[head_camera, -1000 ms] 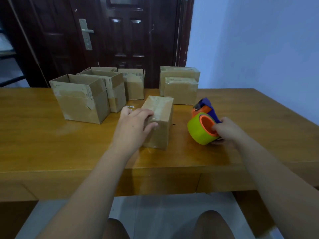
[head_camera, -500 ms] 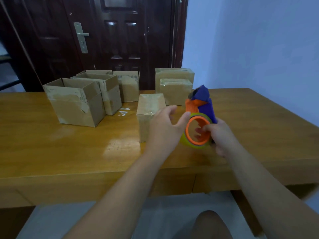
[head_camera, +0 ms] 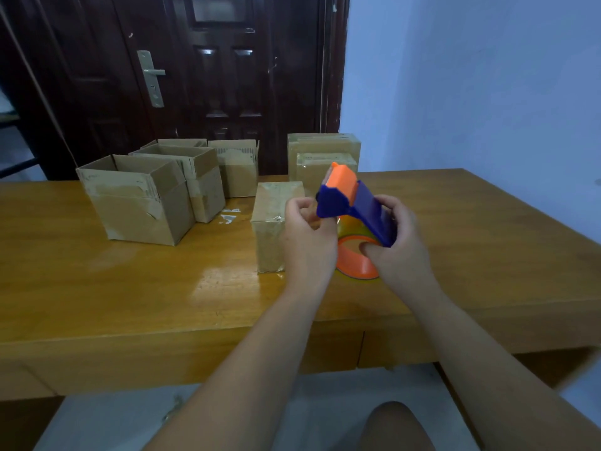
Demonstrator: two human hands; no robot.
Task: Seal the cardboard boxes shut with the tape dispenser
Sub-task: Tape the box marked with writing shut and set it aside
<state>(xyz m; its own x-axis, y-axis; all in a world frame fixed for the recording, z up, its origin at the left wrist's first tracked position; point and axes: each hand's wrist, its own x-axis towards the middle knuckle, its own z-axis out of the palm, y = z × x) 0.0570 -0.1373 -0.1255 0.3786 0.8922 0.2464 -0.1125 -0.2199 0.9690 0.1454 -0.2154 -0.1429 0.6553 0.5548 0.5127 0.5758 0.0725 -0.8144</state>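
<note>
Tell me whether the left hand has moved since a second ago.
Yes. The left hand left the small box and moved right, to the tape dispenser.

— What sort of place is this?
— A plain indoor room, more like a home than a shop. There is a dark panelled door (head_camera: 227, 76) with a metal lever handle (head_camera: 153, 76) at 11 o'clock, and a bare pale-blue wall (head_camera: 471, 76) from 1 to 3 o'clock.
— Used for what?
— Packing. A long wooden table (head_camera: 97, 288) holds plain cardboard boxes (head_camera: 140, 203) from 10 to 12 o'clock, some open, some taped.
</note>
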